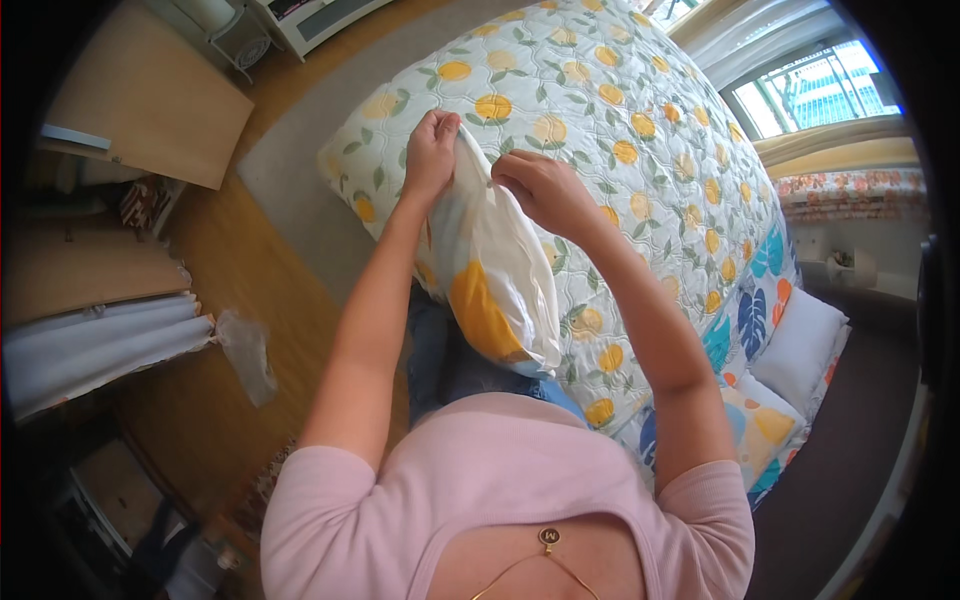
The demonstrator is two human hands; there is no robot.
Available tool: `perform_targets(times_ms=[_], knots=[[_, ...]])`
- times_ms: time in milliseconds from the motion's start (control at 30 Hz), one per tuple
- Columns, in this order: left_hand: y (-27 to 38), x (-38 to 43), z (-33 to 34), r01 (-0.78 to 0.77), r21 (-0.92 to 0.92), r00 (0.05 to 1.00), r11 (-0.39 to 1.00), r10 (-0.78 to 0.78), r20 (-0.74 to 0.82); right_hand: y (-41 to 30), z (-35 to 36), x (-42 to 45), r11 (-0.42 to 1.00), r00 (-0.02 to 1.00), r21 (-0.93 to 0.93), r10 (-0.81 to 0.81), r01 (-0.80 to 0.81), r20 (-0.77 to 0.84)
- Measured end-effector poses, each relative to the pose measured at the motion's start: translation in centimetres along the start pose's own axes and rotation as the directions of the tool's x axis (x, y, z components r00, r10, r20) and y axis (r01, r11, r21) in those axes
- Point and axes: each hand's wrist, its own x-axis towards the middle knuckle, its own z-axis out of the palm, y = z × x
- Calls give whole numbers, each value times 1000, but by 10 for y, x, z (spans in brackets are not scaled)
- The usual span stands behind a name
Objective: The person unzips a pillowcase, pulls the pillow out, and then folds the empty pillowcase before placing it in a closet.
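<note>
A pillowcase (484, 307) with yellow, pale blue and white patches hangs in front of me, its white inner side and long opening edge turned to the right. White filling, seemingly a pillow, shows within the opening. My left hand (433, 154) pinches the far upper corner of the case. Curled at the upper part of the opening edge, my right hand (544, 191) has its fingertips on the fabric; what exactly they pinch is hidden. Beneath both hands lies a quilted bedspread (626, 154) printed with yellow fruit and green leaves.
White pillows (799, 349) and a patterned pillow (769, 431) lie on the leaf-print sheet (754, 319) at right. An open cabinet door (150, 97) juts out at left. A clear plastic bag (247, 356) is on the left, over the wooden floor (300, 337).
</note>
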Motion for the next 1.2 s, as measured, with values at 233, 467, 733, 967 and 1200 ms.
perform_targets(times_ms=[233, 467, 733, 967, 1200], knots=[[26, -53, -9, -242, 355, 953, 903, 290, -86, 4, 2, -14, 998, 999, 55, 45, -43, -31], [47, -111, -11, -277, 453, 945, 847, 157, 286, 0, 13, 3, 995, 995, -87, -53, 45, -90], [55, -109, -9, -263, 481, 965, 836, 239, 111, -8, 11, -11, 997, 994, 58, 47, -41, -101], [70, -104, 0, -261, 621, 940, 739, 48, 338, -20, 12, -13, 993, 990, -49, 99, -104, -101], [73, -104, 10, -451, 669, 870, 591, 125, 476, -12, 22, -33, 973, 943, -62, 200, -223, -267]])
